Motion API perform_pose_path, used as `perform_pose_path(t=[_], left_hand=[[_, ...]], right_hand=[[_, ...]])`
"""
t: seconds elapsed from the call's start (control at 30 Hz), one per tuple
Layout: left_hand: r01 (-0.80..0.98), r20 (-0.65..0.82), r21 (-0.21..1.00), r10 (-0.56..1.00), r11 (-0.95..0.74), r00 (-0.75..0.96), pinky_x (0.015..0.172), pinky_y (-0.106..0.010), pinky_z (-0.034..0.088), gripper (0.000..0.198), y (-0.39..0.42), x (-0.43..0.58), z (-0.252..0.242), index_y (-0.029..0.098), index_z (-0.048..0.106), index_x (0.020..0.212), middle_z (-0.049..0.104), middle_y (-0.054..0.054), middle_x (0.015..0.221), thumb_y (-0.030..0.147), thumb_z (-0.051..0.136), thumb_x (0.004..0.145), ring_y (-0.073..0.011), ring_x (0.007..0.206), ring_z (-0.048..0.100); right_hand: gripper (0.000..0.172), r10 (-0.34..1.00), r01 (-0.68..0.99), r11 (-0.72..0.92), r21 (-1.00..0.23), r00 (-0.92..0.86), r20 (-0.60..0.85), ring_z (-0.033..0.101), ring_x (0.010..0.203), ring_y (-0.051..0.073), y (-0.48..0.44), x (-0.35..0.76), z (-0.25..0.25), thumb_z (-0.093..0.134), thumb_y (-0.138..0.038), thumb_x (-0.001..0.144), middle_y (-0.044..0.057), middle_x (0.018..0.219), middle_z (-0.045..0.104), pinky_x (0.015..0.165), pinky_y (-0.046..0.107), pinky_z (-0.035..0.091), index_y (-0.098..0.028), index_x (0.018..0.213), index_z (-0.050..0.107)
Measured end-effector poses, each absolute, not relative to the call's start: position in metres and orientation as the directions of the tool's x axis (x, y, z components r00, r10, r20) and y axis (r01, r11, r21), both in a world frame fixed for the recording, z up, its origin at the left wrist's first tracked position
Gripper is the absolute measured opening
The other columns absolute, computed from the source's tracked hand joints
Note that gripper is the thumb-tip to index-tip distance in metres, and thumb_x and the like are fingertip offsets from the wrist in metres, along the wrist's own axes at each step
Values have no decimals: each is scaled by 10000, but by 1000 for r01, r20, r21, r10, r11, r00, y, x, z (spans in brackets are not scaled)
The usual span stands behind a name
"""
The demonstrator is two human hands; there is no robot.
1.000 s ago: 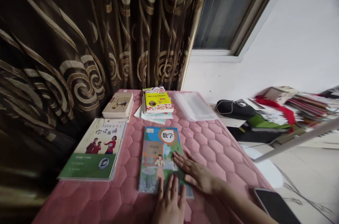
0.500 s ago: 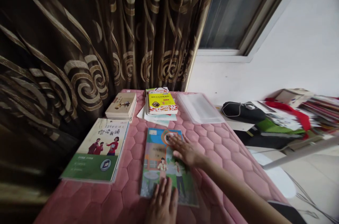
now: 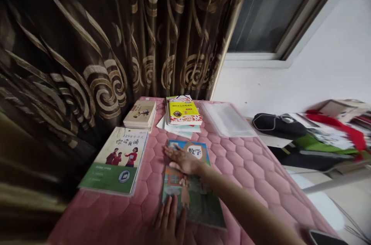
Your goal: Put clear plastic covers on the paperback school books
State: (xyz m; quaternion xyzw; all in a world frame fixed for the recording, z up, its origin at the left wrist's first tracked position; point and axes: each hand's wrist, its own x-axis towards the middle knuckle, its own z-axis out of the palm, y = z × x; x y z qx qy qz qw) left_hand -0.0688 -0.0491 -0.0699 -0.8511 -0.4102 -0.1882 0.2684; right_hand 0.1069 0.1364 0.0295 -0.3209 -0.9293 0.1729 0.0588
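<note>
A math textbook point(image 3: 203, 198) with a blue, green and orange cover lies flat on the pink quilted surface point(image 3: 246, 171) in front of me. My right hand point(image 3: 184, 160) rests across the upper left of its cover, fingers stretched out toward the left edge. Near the book's lower left edge, my left hand point(image 3: 170, 218) lies with its fingers extended onto the cover; the wrist is cut off by the frame. Left of the textbook is a stack topped by a white and green book point(image 3: 113, 164) with figures in red.
Farther back are a stack of tan books point(image 3: 139, 113), a pile topped by a yellow book point(image 3: 183, 109), and translucent plastic covers point(image 3: 227, 119). A dark device point(image 3: 324, 237) lies at the lower right. Beyond the right edge sit a black pouch point(image 3: 278, 125) and a red strap point(image 3: 339, 123).
My right hand has slid left across the textbook's top, from the title circle to the upper left edge. My left hand has shifted slightly toward the book's left edge. The view has turned slightly left.
</note>
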Motion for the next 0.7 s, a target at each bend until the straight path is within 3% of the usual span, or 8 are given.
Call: perform_pose_path(t=[0.1,0.17,0.3,0.37,0.43,0.53,0.7], left_hand=[[758,519,-355,559,-547,647,1022,-357,384,489,-49,-71,-62,235,447,1377,623,-90,1273,271,502,892,-239,1179,565],[758,491,-314,586,-571,645,969,-330,422,460,-50,-72,-57,252,479,1346,617,-76,1284,270,508,887,-228,1176,563],[843,385,-28,772,-537,505,852,-317,484,296,-39,-74,-32,275,605,1150,572,-57,1328,278,461,892,-214,1099,598],[915,339,131,885,-381,320,843,-371,492,259,-20,-75,-16,222,632,998,596,-96,1249,278,396,909,-231,1035,619],[921,302,263,931,-288,205,788,-365,499,260,7,-76,-1,197,603,858,644,-103,1024,265,358,913,-218,907,639],[850,191,477,970,-224,149,673,-307,482,155,50,-72,12,215,478,747,584,-30,718,239,403,881,-189,706,614],[718,95,695,995,-39,-38,634,-262,426,228,84,-51,20,243,322,702,461,40,628,115,486,794,-165,651,576]], right_hand=[[544,721,681,663,-310,-693,19,219,1425,211,166,103,28,334,-394,977,105,1547,237,1176,452,87,-160,1468,310],[526,747,694,640,-331,-663,54,252,1415,221,168,100,29,345,-379,972,107,1538,272,1174,458,119,-159,1450,350],[520,836,732,543,-411,-517,182,339,1372,250,135,108,29,430,-349,932,146,1494,366,1134,442,275,-121,1399,417],[465,910,800,408,-439,-317,269,401,1323,255,106,124,25,440,-266,907,149,1454,411,1087,414,354,-126,1350,468],[413,946,859,188,-477,-28,324,492,1220,266,75,145,19,404,-225,899,162,1346,498,1013,423,421,-138,1287,513],[383,937,856,-92,-508,248,247,602,1019,294,38,173,8,428,-297,885,178,1086,613,869,422,488,-114,1193,565],[390,956,803,-202,-560,285,64,658,919,246,15,176,11,462,-365,869,170,1035,647,770,312,496,-111,1143,574]])
